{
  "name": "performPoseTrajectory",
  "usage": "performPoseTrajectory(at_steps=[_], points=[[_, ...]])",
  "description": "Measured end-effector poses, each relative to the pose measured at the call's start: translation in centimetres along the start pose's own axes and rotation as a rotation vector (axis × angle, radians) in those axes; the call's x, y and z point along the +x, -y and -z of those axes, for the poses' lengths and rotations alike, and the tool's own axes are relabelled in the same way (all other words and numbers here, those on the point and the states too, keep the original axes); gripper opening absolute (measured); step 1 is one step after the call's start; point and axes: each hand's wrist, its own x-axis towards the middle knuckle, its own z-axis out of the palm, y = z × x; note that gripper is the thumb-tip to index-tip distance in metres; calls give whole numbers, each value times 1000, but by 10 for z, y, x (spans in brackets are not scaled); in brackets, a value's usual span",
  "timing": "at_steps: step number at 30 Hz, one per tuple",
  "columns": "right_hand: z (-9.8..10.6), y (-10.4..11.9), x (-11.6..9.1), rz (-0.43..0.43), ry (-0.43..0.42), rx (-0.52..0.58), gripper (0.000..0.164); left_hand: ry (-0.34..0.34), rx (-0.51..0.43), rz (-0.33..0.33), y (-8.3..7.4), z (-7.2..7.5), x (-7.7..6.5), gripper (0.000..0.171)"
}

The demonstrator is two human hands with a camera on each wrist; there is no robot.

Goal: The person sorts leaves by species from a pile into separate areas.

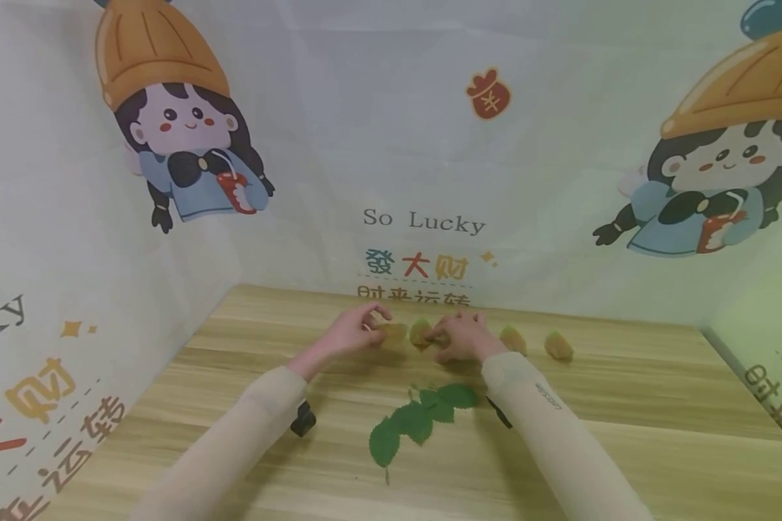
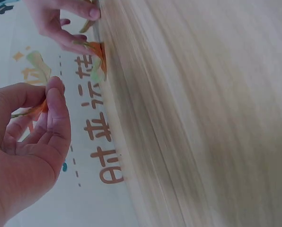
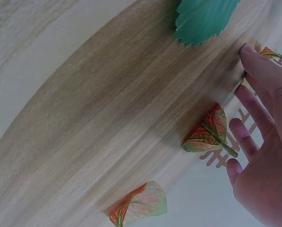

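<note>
My left hand (image 1: pixel 355 333) pinches an orange-and-green leaf (image 2: pixel 40 65) between thumb and fingertips, over the table's far edge in the left wrist view. The leaf's middle is hidden by the fingers. Just right of it, a second folded leaf (image 1: pixel 421 333) sits on the table between the two hands. My right hand (image 1: pixel 461 337) has its thumb and index finger around another leaf (image 2: pixel 88 25), mostly covered by the hand, down at the tabletop. Its other fingers are spread apart. Two more orange-green leaves, one near (image 3: pixel 208 133) and one farther right (image 1: pixel 558 346), lie beyond the right hand.
A sprig of green serrated leaves (image 1: pixel 419 422) lies on the wooden table (image 1: pixel 625 391), nearer than the hands. Behind the table hangs a white printed cloth (image 1: pixel 378 145), with cloth at both sides too. A black device (image 1: pixel 303 420) shows under the left sleeve.
</note>
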Motion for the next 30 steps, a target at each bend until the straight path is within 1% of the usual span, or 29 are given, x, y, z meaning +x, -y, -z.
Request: performPoseTrajectory(at_steps=[2, 7, 10, 14, 16, 18, 23, 28, 30], points=[[0, 0, -1, 5, -3, -3, 46, -3, -19, -3, 2, 1, 2, 29], [-1, 0, -2, 7, -10, -8, 46, -25, -35, 21, 8, 3, 6, 29], [-1, 0, -2, 1, -13, -5, 46, -34, 9, 20, 10, 5, 7, 32], [-2, 2, -2, 2, -12, -8, 46, -3, 94, -5, 14, 7, 8, 37], [-2, 3, -2, 4, -10, -8, 46, 20, 125, -18, 17, 8, 9, 38], [-2, 3, -2, 7, -13, -13, 45, 35, 149, -19, 20, 9, 10, 39], [-1, 3, -2, 13, -19, -26, 44, 60, 201, 8, 29, 13, 13, 38], [1, 3, -2, 8, -12, -12, 46, 82, 265, 42, 36, 15, 14, 39], [1, 3, -2, 5, -12, -10, 47, 92, 276, 67, 37, 16, 15, 44]])
